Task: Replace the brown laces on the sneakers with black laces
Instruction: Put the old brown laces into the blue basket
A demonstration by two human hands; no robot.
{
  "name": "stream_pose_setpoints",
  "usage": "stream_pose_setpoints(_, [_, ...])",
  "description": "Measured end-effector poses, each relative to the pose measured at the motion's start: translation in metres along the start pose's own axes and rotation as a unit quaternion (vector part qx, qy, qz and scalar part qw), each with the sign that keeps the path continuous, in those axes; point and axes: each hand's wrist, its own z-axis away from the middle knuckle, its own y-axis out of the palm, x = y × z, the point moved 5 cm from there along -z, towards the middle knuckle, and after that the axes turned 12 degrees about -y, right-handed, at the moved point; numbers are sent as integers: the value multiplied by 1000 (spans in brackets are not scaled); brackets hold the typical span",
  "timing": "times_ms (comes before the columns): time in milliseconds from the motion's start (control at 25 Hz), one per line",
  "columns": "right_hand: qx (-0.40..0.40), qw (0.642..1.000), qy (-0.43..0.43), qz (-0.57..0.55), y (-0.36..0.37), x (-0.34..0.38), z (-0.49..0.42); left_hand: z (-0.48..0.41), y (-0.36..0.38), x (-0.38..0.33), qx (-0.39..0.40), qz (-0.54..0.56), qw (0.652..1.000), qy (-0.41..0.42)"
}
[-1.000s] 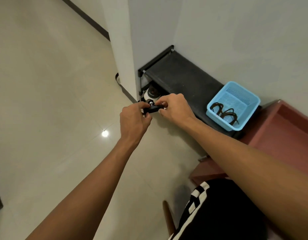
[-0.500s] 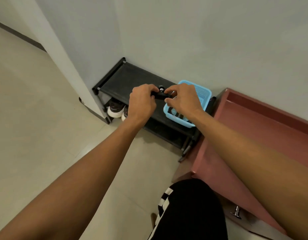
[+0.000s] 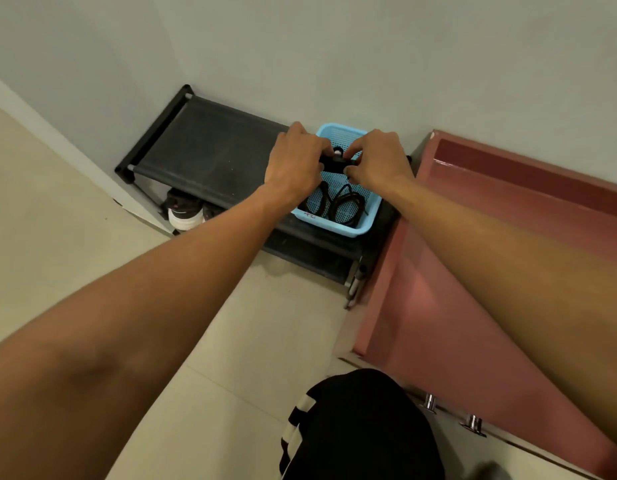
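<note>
left hand: fingers curled, pinching the left end of a small black object.
right hand: fingers curled, pinching the right end of the same piece.
small black object: held above the basket, long axis running left to right between the hands; matte, with a pale round bit on top (too small to tell what it is).
laces: dark cord, lying in the basket in two long loops that run from far wall to near wall; colour reads near black.
basket: light blue plastic, rectangular, perforated bottom and walls, smooth rim; sits on the right end of the shoe rack's top shelf.
shoe rack: black tube frame, dark fabric shelves, long side along the wall.
sneakers: on the lower shelf at the left, black uppers, white soles, rounded ends pointing out toward the floor.
cabinet: glossy reddish-pink top with raised rim, just beside the rack.
floor: pale glossy tile.
</note>
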Motion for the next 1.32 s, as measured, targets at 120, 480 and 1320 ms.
stream_pose_setpoints(120, [14, 1000, -6, -1, 12, -2, -4, -7, 9, 2, -17, -65, 997, 33])
stream_pose_setpoints(480, [16, 1000, -11, 10, 26, -4, 0, -4, 21, 5, -18, -120, 992, 27])
stream_pose_setpoints(1320, [-203, 979, -31, 15, -153, 49, 175, 133, -120, -107, -122, 88, 984, 91])
